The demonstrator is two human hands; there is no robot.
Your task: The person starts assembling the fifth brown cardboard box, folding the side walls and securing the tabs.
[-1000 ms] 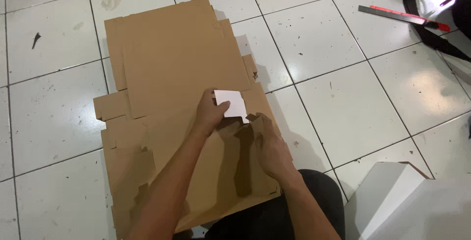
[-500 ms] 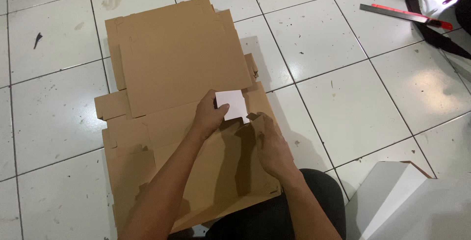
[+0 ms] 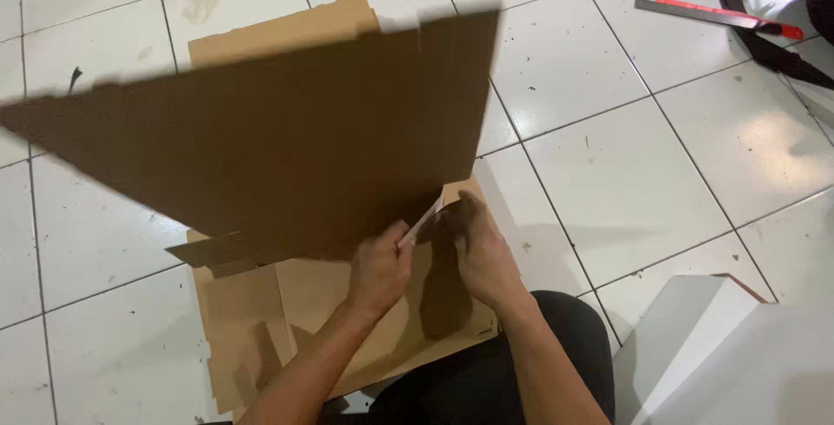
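The flat brown cardboard sheet [image 3: 261, 129], earlier lying on the white tiled floor [image 3: 625, 173], is now raised and blurred; its lower edge and a small white paper [image 3: 423, 216] are pinched by the left hand [image 3: 380, 270] and right hand [image 3: 480, 251]. A red-handled blade [image 3: 712, 15] lies at the floor's far right corner

brown cardboard sheet [image 3: 261, 129], lifted, tilted; white card [image 3: 423, 216] beneath

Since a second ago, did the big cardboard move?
Yes. The cardboard sheet has swung up off the white tiled floor, its far part raised toward the camera; both hands grip its lower edge.
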